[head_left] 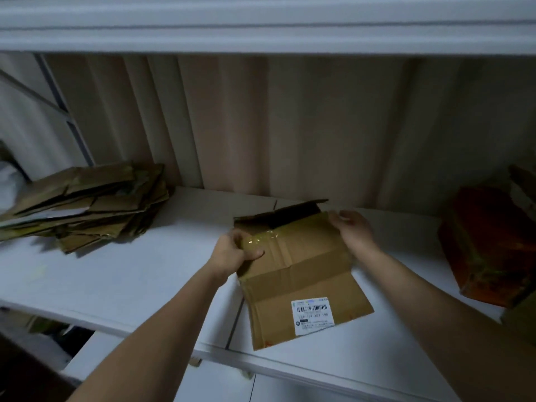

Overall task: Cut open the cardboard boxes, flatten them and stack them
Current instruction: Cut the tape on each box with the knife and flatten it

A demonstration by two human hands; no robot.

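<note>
Brown cardboard is lying near the middle of the white shelf (pixel 121 274): a box (pixel 301 274) pressed nearly flat, its near flap stretching toward the front edge and carrying a white shipping label (pixel 313 316) with a barcode. At the far end the box is still gaping a little, showing a dark opening under a raised flap, and a strip of shiny clear tape (pixel 261 237) is crinkling across its left part. The person's left hand (pixel 232 250) is gripping the box's left edge, fingers curled round the far side and the thumb pressing down on the taped face. The right hand (pixel 352 229) is holding the far right corner, its fingers bending over the top edge of the cardboard while the palm is lying against the side; how tightly it is closing I cannot tell. Both bare forearms are reaching in from the lower corners of the view, converging on the box, wrists slightly bent. Well off to the left, on the same shelf, a messy stack of flattened boxes (pixel 87 207) is sitting with its edges fanning out. At the far right an orange-red box (pixel 490 245) is standing apart from the hands. Behind everything, a pale pleated curtain (pixel 290 126) is hanging down to the shelf.
</note>
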